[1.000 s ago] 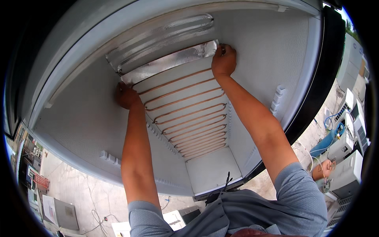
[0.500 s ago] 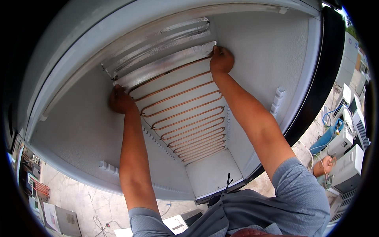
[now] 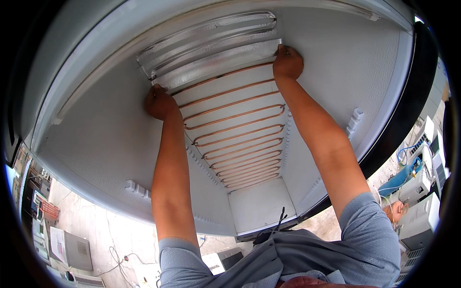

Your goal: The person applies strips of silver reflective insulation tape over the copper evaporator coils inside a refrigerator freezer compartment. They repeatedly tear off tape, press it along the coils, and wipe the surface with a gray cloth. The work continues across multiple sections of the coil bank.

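Filling most of the head view on my end was a pale, open cabinet, its textured walls narrowing toward the far end. Past its rim I could see a light floor, cracked and crossed by thin cables. Down the cabinet's back panel I followed a copper coil, its runs looping side to side. At the right edge I made out white appliance units and, beside them, a blue cylinder; at the lower left stood a grey box. High on the back panel, shiny foil rows lay above the bare copper. The foil strip was just below those rows, stretched slantwise between two hands; I couldn't tell whether it touched the panel. The left hand had its grip pinching the strip's lower left end. The right hand, set higher, had its grip pinching the right end, close to the side wall. Smallest were the white shelf supports, one on each side wall near the opening.
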A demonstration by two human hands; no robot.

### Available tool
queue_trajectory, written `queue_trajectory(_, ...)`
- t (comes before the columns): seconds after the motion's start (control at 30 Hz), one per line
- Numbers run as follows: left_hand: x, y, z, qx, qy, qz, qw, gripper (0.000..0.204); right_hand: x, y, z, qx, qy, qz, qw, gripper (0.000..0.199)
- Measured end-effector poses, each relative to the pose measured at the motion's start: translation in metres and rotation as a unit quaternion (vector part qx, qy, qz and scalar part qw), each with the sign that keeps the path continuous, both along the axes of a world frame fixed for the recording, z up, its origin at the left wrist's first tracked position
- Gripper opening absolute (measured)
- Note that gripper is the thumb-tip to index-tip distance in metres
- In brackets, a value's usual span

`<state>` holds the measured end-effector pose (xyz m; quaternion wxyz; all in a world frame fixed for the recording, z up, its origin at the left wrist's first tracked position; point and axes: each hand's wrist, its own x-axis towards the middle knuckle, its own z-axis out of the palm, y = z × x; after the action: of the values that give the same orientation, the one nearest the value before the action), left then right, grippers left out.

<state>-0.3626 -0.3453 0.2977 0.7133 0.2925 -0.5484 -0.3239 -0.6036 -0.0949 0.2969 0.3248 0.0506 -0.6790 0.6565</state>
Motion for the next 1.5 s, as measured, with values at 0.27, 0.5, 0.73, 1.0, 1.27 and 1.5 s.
queue_trajectory(0.27, 0.003, 0.001, 0.000, 0.044, -0.041, 0.025, 0.998, 0.030, -0.004, -0.003, 0.003, 0.051, -0.009, -0.013, 0.999, 0.029)
queue_trajectory(0.5, -0.004, -0.008, -0.005, 0.028, -0.044, 0.042, 0.998, 0.030, -0.003, 0.000, 0.005, 0.053, -0.014, -0.009, 0.998, 0.033)
queue_trajectory(0.73, 0.001, -0.019, -0.009, -0.010, -0.157, 0.098, 0.983, 0.034, -0.006, 0.000, 0.003, 0.036, 0.009, 0.004, 0.999, 0.030)
queue_trajectory(1.0, 0.004, -0.016, -0.001, 0.030, -0.160, 0.054, 0.985, 0.037, -0.002, 0.000, 0.007, 0.024, -0.024, 0.028, 0.999, 0.027)
queue_trajectory(1.27, 0.005, -0.014, 0.002, 0.047, -0.136, 0.036, 0.989, 0.038, -0.001, -0.002, 0.008, 0.049, -0.040, 0.010, 0.998, 0.026)
queue_trajectory(1.5, 0.004, -0.003, 0.007, 0.053, -0.094, 0.017, 0.994, 0.036, -0.015, -0.004, 0.003, 0.084, -0.019, -0.027, 0.996, 0.027)
